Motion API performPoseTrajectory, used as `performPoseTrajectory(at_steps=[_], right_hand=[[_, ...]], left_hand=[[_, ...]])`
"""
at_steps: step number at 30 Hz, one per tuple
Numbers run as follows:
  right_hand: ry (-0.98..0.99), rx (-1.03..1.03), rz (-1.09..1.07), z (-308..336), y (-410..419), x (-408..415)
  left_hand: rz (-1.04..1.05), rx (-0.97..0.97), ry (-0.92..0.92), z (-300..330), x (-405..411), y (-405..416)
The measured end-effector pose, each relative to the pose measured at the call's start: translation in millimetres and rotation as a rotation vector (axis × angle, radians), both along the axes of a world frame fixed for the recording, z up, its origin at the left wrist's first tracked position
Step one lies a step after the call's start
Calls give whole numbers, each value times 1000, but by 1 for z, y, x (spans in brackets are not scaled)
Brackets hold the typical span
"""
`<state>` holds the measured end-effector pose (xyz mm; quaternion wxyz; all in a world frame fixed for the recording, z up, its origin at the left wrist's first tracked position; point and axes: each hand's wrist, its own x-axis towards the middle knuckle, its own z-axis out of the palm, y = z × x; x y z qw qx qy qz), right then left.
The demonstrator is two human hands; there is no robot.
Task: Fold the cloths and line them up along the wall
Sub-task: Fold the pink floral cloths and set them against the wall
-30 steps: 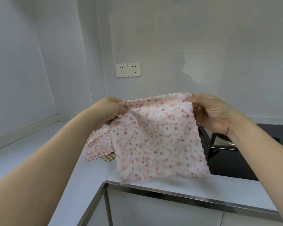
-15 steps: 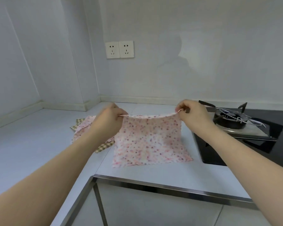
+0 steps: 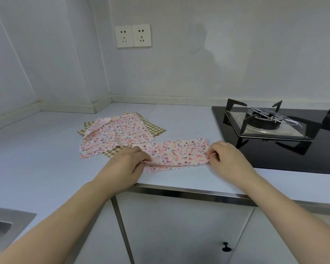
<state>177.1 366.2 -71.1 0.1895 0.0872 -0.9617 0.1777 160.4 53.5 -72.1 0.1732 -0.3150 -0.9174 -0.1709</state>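
A pink flowered cloth [image 3: 179,153] lies folded in half as a long strip on the white counter [image 3: 46,153], near its front edge. My left hand [image 3: 130,162] pinches the strip's near left corner. At the near right corner my right hand [image 3: 225,155] pinches the doubled edge. Behind and to the left lies a loose pile of cloths [image 3: 114,138]: pink flowered ones on top of tan checked ones [image 3: 154,126].
A black gas hob [image 3: 274,134] with a burner and pan support sits right of the strip. A steel sink [image 3: 2,225] is at the lower left. The wall [image 3: 198,73] with a double socket [image 3: 133,35] runs behind the counter. Cabinet doors below.
The cloth, held up spread in the air, came down onto the counter and its far edge was brought over to the near edge, making a folded strip. Both hands moved down and nearer.
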Motion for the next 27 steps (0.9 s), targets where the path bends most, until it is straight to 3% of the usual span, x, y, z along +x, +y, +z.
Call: performPoseTrajectory(at_steps=[5, 9, 17, 19, 24, 27], right_hand=[[-5, -19, -3, 0, -1, 1], [-12, -26, -29, -4, 1, -1], [-79, -39, 40, -3, 4, -2], [-119, -5, 62, 0, 4, -1], [-144, 10, 71, 4, 2, 1], [-146, -14, 87, 3, 3, 1]], left_hand=[[-61, -39, 94, 10, 6, 2], [-151, -119, 3, 9, 4, 3], [-106, -122, 40, 7, 0, 5], [-65, -65, 21, 4, -1, 6], [119, 263, -246, 7, 2, 6], [181, 310, -313, 10, 1, 6]])
